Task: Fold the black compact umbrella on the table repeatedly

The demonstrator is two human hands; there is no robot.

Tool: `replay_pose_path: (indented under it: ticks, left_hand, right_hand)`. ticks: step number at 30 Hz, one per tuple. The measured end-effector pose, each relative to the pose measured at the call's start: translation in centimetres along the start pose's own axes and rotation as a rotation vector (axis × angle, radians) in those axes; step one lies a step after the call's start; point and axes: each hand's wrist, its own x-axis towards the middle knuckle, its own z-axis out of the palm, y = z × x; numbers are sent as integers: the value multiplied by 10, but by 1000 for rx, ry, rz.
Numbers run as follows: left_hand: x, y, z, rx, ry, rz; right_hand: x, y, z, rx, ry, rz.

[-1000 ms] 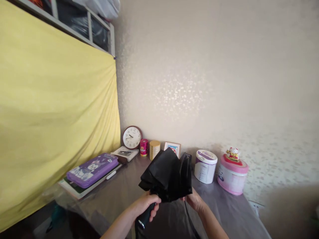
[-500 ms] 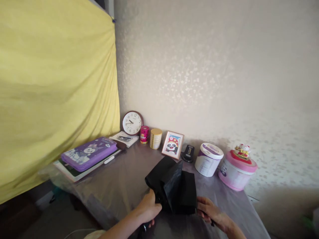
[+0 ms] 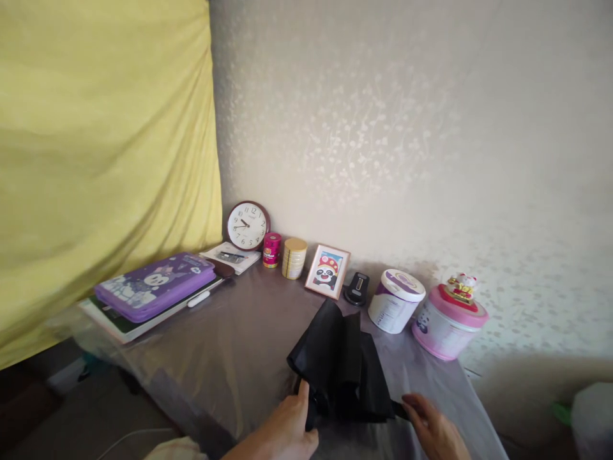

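A folded black umbrella (image 3: 341,365) lies low over the grey plastic-covered table (image 3: 230,345), its loose canopy bunched up. My left hand (image 3: 286,429) is closed at the umbrella's near end, thumb against the fabric; the handle is hidden under the hand. My right hand (image 3: 435,429) is to the right of the umbrella, fingers curled at a thin black strap (image 3: 398,410) that runs out from the canopy.
Along the wall stand a round clock (image 3: 247,225), a red tin (image 3: 271,249), a gold tin (image 3: 294,257), a panda picture frame (image 3: 327,271), a black device (image 3: 357,288), a white tub (image 3: 395,300) and a pink tub (image 3: 449,322). A purple case (image 3: 156,286) lies on books at the left, beneath a yellow curtain (image 3: 96,160).
The umbrella has come down from held upright in the air to low over the table. My right hand has moved from the canopy's side out to the strap. The view has tilted down.
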Motion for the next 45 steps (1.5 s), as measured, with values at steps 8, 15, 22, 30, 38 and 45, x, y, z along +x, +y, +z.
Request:
replay_pose_path:
  ticks: [8,15,22,30,38,45]
  left_hand:
    - [-3,6,-1,66,-1,68]
    - [-11,9,-10,126,-11,91]
    - [-15,16,-13,179,-23,28]
    - [-19,22,-19,239,-39,8]
    - [-21,25,-16,354,-62,0]
    - [-23,31,-16,472,-57,-17]
  right_hand:
    - [-1,-104,14,-83,129,-655]
    - [60,-118,26,-243,17,-819]
    - [71,-135,35,-327,-110,-931]
    - [89,-147,43,-325,-145,-889]
    - [100,-146,87,-371,-149,-899]
    - [98,-124,108,-423,-163,-890]
